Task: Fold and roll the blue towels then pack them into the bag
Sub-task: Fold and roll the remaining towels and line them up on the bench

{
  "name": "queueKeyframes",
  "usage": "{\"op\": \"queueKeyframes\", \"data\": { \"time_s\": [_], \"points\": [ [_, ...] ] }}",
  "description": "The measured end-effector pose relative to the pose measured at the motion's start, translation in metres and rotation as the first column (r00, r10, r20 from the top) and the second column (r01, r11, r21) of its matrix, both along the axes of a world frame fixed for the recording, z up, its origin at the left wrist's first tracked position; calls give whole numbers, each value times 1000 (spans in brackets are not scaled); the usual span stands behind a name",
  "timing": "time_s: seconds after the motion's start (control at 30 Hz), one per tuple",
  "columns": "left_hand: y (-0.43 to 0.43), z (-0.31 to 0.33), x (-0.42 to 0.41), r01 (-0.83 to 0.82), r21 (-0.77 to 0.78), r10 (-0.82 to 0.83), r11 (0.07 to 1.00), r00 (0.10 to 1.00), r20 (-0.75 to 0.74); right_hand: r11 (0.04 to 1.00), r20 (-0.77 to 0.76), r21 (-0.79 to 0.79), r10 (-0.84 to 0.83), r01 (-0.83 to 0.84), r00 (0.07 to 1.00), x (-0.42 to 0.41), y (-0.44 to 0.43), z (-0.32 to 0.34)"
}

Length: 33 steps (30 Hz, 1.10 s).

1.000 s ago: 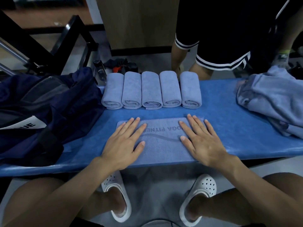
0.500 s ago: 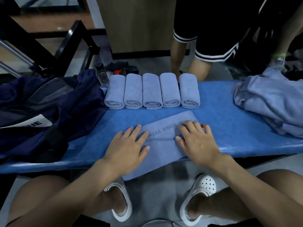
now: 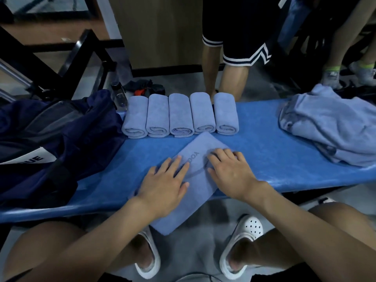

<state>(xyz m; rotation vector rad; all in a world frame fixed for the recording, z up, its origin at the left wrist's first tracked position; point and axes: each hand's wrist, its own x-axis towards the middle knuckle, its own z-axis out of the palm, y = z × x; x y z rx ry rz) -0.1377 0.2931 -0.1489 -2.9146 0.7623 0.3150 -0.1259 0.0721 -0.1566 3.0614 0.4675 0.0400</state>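
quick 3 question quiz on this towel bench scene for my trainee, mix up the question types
1. Count: how many rolled towels lie in the row on the bench?
2. True or false: the folded towel under the two hands, left hand and right hand, lies wholly on the bench.
3. Pick one: the dark bag lies A) at the person's left end of the bench, B) at the right end, C) on the floor.

Key
1. Five.
2. False: its near corner hangs over the bench edge.
3. A.
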Motion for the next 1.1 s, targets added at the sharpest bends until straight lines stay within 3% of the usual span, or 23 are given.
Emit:
{"op": "queueKeyframes", "data": {
  "time_s": [0.13,0.23,0.3,0.53,0.7,0.87,1.03,1.1],
  "points": [
    [-1,2,4,27,-75,-19,997,994,108,999,-1,13,41,-41,999,4,3,6],
    [-1,1,21,80,-133,-79,988,997,16,999,17,-2,-47,47,999,-6,2,6],
    [-1,-2,22,91,-83,-93,992,995,-25,998,-13,21,-53,53,999,-10,1,3],
    [7,3,7,35,69,-46,997,984,172,990,-110,122,78,-65,991,11,14,11],
    [13,-1,17,53,-52,-42,997,983,178,991,-39,128,41,-36,998,4,16,10],
    [16,-6,14,23,-53,-17,998,994,109,984,-85,172,48,-32,995,7,21,6],
    [19,1,10,-26,-72,39,997,982,183,977,-167,176,149,-119,975,22,33,10],
    [22,3,15,-43,-132,70,990,976,206,972,-175,221,118,-78,977,26,36,12]
  ]
}}
